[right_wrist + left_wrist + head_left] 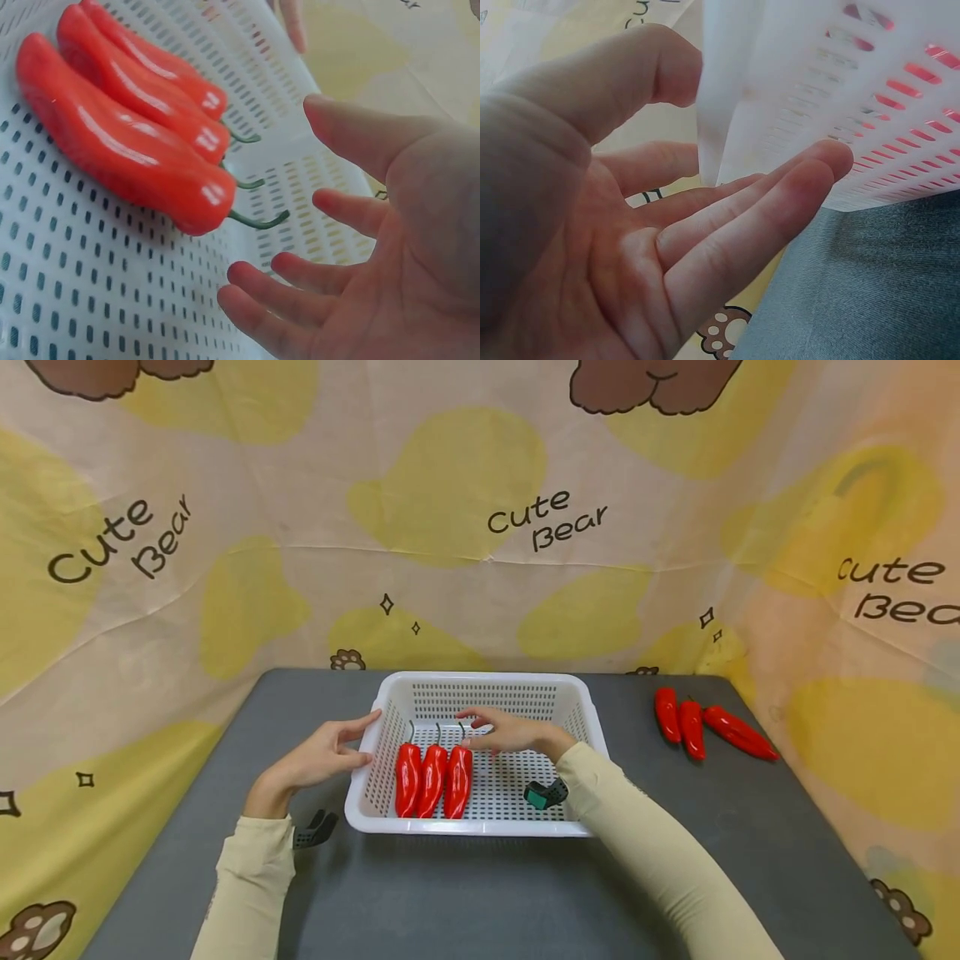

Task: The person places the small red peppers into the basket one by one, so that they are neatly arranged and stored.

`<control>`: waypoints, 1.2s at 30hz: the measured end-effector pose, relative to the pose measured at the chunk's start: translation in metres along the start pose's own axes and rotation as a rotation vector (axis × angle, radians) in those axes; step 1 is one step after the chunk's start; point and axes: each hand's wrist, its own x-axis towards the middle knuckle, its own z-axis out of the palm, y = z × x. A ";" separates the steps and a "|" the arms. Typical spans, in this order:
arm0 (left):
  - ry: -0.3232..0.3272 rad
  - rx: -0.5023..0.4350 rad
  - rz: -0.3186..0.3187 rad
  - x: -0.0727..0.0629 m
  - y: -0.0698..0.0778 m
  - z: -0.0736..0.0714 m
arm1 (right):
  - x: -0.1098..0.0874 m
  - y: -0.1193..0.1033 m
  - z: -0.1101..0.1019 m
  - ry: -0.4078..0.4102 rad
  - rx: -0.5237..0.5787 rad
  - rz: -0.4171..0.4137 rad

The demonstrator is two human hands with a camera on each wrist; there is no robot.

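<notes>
A white perforated plastic basket [468, 827] sits on the grey table, and three red chili peppers [458, 783] lie side by side in its left half, green stems toward the far wall. Over the stems of these peppers hovers my right hand [510, 733], its fingers spread and holding nothing. In the right wrist view the fingertips are apart from the nearest pepper [127, 150]. My left hand [318, 753] touches the basket's left rim with extended fingers and thumb. The left wrist view shows those fingers [727, 247] stretched along the outside of the basket wall [780, 82].
Three more red chili peppers [692, 731] lie on the table at the back right, outside the basket. Behind the grey table [480, 893] hangs a patterned cloth [450, 485], which also runs along both sides. A dark wrist strap [546, 794] shows at the right wrist.
</notes>
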 end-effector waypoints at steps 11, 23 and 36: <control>0.003 0.011 -0.006 0.001 -0.002 0.001 | -0.006 -0.008 -0.010 0.054 0.040 -0.062; -0.002 0.025 -0.003 0.005 -0.001 -0.001 | -0.032 -0.011 -0.043 0.114 0.073 -0.137; 0.000 0.046 -0.005 0.004 0.000 -0.002 | -0.071 0.000 -0.089 0.230 0.078 -0.185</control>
